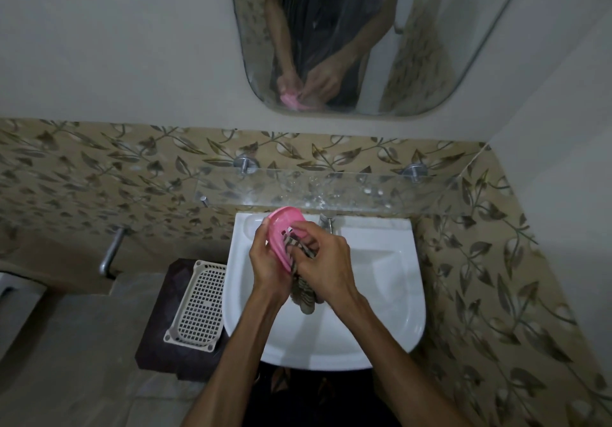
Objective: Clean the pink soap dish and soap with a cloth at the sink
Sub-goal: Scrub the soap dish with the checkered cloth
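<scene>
The left hand (265, 262) gripped the pink soap dish (284, 231) by its near edge, fingers curled round it, holding it tilted on its side above the white sink (381, 294). Just right of it, the right hand (326, 261) pinched a striped cloth (303, 294) and pressed it into the dish's hollow; the cloth's tail hung below both hands. A tap (326, 221) stood just behind.

Both hands curled — left hand (265, 261), right hand (323, 261)

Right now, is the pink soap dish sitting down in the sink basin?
No, the left hand holds the pink soap dish up above the sink while the right hand presses the striped cloth into it.
</scene>
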Demonstrator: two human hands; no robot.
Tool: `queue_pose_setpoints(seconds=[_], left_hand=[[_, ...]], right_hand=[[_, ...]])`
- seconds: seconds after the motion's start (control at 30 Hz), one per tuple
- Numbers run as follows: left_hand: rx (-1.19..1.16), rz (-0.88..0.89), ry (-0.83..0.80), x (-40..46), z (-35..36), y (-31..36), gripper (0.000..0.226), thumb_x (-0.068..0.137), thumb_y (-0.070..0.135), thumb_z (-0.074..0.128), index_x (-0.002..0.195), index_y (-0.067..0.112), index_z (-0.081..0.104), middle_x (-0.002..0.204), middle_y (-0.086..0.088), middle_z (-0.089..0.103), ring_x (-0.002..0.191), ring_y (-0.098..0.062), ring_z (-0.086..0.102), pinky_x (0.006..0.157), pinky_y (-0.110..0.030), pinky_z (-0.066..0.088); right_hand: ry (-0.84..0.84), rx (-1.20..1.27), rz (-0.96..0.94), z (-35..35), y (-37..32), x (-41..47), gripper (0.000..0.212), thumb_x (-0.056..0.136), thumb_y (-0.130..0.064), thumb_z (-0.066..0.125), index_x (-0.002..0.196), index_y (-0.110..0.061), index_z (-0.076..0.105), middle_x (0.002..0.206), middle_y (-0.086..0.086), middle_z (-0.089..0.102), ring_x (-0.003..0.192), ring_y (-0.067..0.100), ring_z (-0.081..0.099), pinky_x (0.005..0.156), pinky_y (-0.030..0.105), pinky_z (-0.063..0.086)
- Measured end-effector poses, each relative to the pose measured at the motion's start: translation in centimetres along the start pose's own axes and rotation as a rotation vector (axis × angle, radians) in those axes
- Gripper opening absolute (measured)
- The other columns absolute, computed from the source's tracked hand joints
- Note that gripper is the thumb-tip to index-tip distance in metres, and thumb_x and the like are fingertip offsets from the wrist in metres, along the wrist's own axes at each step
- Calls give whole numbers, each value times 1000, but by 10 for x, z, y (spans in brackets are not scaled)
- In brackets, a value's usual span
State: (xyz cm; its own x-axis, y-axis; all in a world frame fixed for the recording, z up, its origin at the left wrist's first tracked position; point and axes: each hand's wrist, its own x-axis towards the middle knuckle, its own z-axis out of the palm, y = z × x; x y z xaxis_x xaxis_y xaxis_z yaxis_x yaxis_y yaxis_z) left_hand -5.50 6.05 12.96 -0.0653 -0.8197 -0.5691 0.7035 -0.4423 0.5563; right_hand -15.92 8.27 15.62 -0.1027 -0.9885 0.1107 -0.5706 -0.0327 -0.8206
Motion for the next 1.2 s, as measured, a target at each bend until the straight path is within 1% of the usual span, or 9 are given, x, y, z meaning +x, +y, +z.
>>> queue_pose_setpoints(seconds=[0.1, 0.2, 0.37, 0.6, 0.73, 0.9, 0.97, 1.1, 1.2], left_hand=[[7, -5, -37, 1, 1, 6, 72, 101, 56, 47, 137, -5, 63, 144, -38, 53, 123, -43, 58, 118, -51, 41], [3, -3, -44, 1, 1, 10, 71, 101, 55, 45, 134, -4, 65, 138, -38, 58, 119, -46, 61, 107, -51, 49], [-26, 14, -22, -3, 7, 4, 65, 101, 52, 50, 131, -4, 67, 129, -27, 66, 114, -36, 68, 103, -43, 54], [17, -7, -39, -3, 7, 14, 71, 101, 56, 45, 135, -4, 63, 130, -33, 62, 120, -44, 60, 107, -50, 49], [40, 54, -45, -3, 13, 11, 59, 103, 47, 49, 129, -2, 69, 115, -20, 72, 102, -29, 73, 93, -38, 57], [19, 51, -87, -1, 10, 17, 72, 98, 49, 50, 142, -7, 56, 144, -41, 50, 130, -47, 53, 124, -54, 32], [22, 45, -88, -1, 8, 16, 74, 94, 52, 52, 138, -6, 61, 141, -41, 53, 124, -45, 56, 121, -54, 37], [2, 46, -127, 2, 12, 14, 61, 92, 54, 56, 114, 1, 79, 114, -21, 75, 102, -32, 73, 86, -36, 62], [11, 34, -127, 1, 15, 23, 71, 96, 54, 50, 133, -5, 66, 127, -29, 65, 111, -37, 66, 102, -44, 53]], right_hand=[[14, -33, -64, 6, -4, -2, 24, 81, -11, 76, 100, -23, 83, 94, -4, 81, 82, 11, 73, 79, 20, 58], [-27, -121, -73, 8, 2, -11, 17, 82, -15, 75, 94, -23, 82, 91, -5, 80, 78, 12, 71, 74, 28, 60], [94, -41, 4, 5, -5, 5, 34, 85, -18, 76, 119, -21, 76, 99, -3, 80, 85, 11, 73, 78, 4, 46], [43, -105, -99, 6, -7, -4, 12, 85, -13, 76, 95, -17, 82, 89, 1, 80, 75, 15, 72, 76, 26, 60], [229, -33, -79, 3, -16, 18, 11, 85, -12, 78, 95, -16, 81, 89, -1, 79, 75, 7, 68, 74, 1, 45], [88, -105, -75, 7, -9, 2, 17, 84, -10, 75, 99, -17, 81, 98, 2, 80, 82, 13, 72, 81, 25, 60], [56, -115, -67, 3, -5, 4, 16, 84, -12, 76, 98, -18, 82, 95, 1, 80, 77, 9, 70, 78, 22, 61], [193, 4, -43, -4, -17, 22, 20, 84, -14, 80, 103, -20, 81, 95, -4, 80, 81, 6, 71, 81, 19, 57], [111, -50, -136, 3, -20, 14, 22, 82, -9, 78, 102, -17, 82, 101, 2, 80, 90, 16, 72, 86, 25, 56]])
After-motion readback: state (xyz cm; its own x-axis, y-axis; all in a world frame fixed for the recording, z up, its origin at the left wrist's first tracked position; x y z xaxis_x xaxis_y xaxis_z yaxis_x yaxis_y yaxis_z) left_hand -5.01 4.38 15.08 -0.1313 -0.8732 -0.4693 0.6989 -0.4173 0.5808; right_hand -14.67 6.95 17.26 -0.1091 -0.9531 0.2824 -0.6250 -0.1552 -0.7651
